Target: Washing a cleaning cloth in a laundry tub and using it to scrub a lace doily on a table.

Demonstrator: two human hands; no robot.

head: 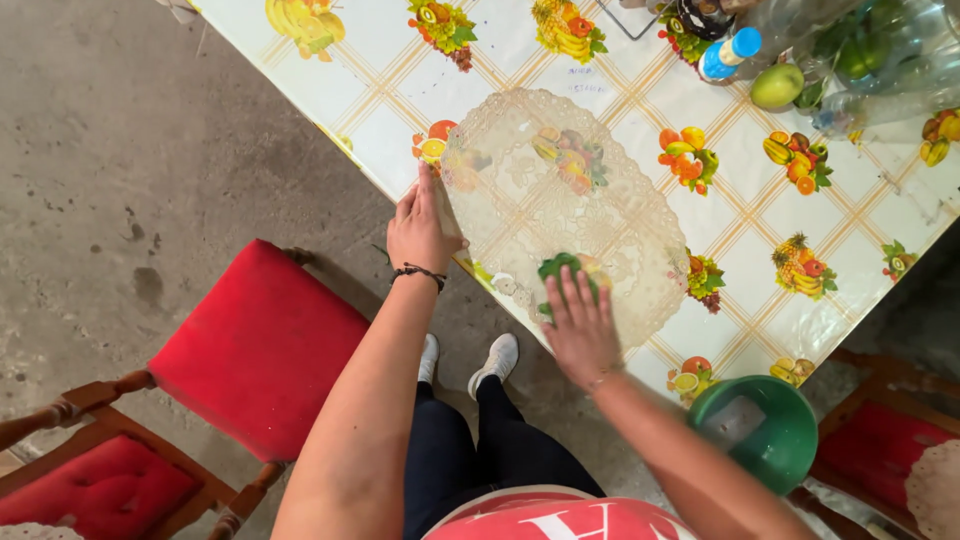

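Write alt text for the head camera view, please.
A person's right hand presses a green cloth on a lace placemat, which the left hand holds at its edge on a fruit-patterned tablecloth. A green bowl and red chair stand nearby.

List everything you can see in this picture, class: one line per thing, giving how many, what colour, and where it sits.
Clear lacy oval plastic placemat: one, translucent, middle of table.
Green cleaning cloth: one, on placemat's near end, under right hand.
Fruit-print plastic tablecloth: one, white with tan lattice, covering table.
Green plastic bowl: one, on chair seat at right.
Red cushioned wooden chairs: three partly seen, beside table.
Green round fruit: one, table's far side.
Clear plastic bottles: several, one blue-capped, far side.
Left hand: holds placemat's edge.
Right hand: flat on cloth.
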